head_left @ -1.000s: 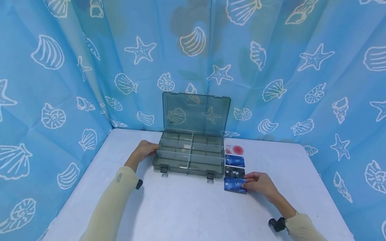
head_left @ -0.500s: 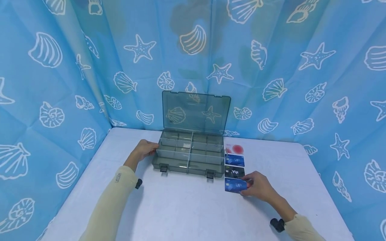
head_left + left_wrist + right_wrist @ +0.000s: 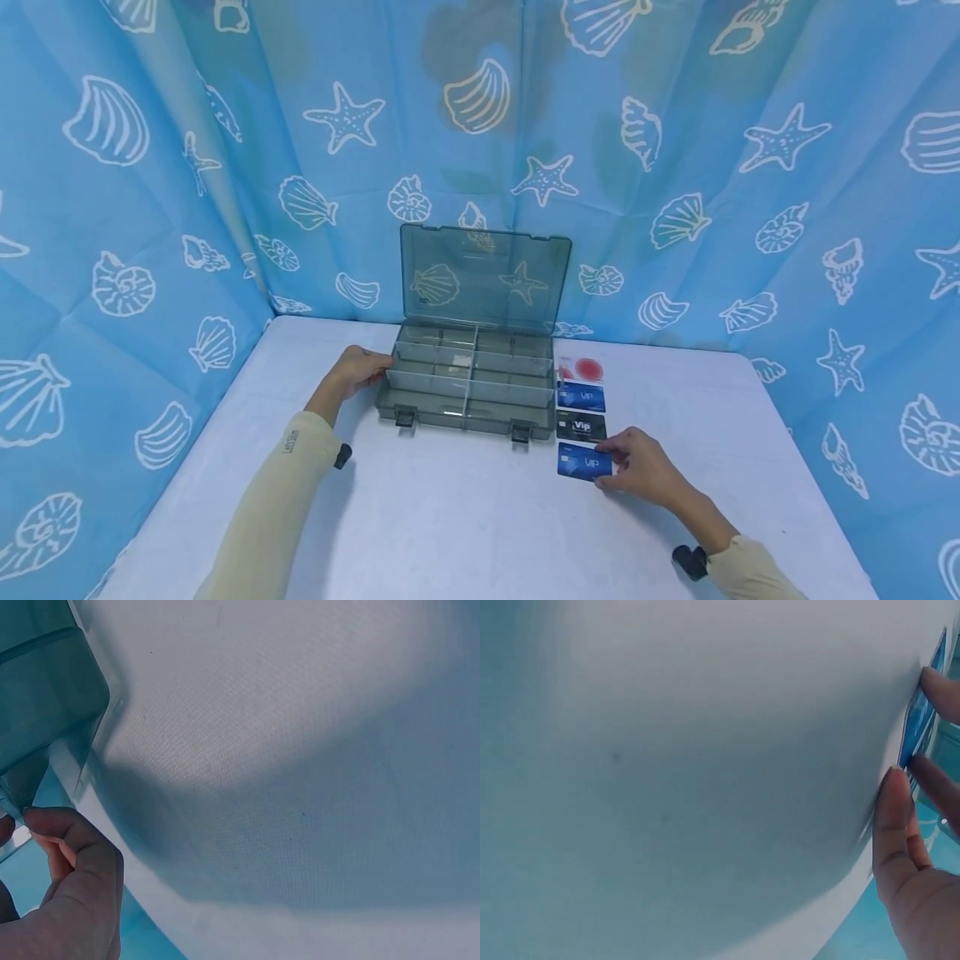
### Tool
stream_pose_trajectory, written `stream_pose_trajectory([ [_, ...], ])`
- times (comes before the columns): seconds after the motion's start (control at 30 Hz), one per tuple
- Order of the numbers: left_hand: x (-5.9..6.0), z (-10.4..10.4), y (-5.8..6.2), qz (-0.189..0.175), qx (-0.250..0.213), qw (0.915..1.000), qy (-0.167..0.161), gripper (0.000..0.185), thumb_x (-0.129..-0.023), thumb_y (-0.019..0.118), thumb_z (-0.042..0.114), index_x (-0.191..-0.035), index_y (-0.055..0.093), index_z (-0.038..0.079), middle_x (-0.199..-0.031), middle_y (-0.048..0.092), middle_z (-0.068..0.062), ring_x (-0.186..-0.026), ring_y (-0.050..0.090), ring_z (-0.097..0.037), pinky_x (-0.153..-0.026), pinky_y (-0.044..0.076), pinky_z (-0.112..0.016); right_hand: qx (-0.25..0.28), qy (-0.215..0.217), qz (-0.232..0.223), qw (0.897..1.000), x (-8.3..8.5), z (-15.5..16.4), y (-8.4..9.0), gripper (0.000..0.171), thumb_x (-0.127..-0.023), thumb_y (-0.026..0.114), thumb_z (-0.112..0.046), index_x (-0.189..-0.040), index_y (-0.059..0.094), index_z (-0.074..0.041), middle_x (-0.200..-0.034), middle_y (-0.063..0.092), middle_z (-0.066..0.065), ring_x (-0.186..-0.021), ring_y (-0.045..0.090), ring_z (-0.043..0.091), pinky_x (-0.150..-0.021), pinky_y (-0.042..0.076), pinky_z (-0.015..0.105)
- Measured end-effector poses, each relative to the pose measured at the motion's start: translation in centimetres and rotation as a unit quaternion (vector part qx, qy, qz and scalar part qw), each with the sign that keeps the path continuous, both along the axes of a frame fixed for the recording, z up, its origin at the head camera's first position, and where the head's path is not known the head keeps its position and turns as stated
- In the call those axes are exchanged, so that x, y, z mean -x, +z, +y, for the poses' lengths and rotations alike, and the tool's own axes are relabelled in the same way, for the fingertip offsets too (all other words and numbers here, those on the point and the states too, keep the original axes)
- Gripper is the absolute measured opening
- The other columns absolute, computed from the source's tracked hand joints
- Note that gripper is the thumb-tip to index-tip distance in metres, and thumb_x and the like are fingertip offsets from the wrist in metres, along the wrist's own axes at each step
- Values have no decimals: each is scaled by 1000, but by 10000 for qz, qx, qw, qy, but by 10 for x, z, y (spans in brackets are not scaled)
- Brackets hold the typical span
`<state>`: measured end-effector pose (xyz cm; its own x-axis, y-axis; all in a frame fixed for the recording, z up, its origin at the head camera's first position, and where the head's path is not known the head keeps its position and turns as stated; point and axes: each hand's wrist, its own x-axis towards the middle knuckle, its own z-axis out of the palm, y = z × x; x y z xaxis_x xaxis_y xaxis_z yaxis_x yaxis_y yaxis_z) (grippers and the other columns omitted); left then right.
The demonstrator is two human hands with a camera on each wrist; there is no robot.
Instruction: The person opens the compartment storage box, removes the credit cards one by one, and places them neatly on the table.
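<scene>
The right hand [image 3: 641, 468] pinches the nearest blue card [image 3: 583, 462], seemingly mid-pickup; lifting it calls for the left hand [image 3: 358, 371] gripping the organizer box [image 3: 467, 385] steady.

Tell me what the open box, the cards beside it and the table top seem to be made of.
Box: smoky translucent plastic, likely rigid; the curtain pattern shows through its lid.
Cards: thin glossy printed plastic, probably; flat, with VIP lettering.
Table top: covered in white woven-looking cloth; the left wrist view shows fine weave.

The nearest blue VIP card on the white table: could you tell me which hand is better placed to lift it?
Probably the right hand: its fingertips touch the nearest blue VIP card, while the left hand holds the grey compartment box.
</scene>
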<state>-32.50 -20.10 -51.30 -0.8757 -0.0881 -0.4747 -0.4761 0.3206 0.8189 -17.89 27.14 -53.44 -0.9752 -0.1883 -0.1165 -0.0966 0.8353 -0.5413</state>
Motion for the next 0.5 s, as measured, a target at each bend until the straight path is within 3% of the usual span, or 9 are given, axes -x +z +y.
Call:
stream_pose_trajectory([
  [0.5,-2,-2,-1,59,-36,10000,-55,45,-94,62,19,-130,51,-6,-122,55,-16,-104,56,-25,-89,51,-32,-60,286,-10,9996,3,3,-3,47,-71,88,-23,-114,72,-12,-96,52,3,-86,51,18,-75,53,29],
])
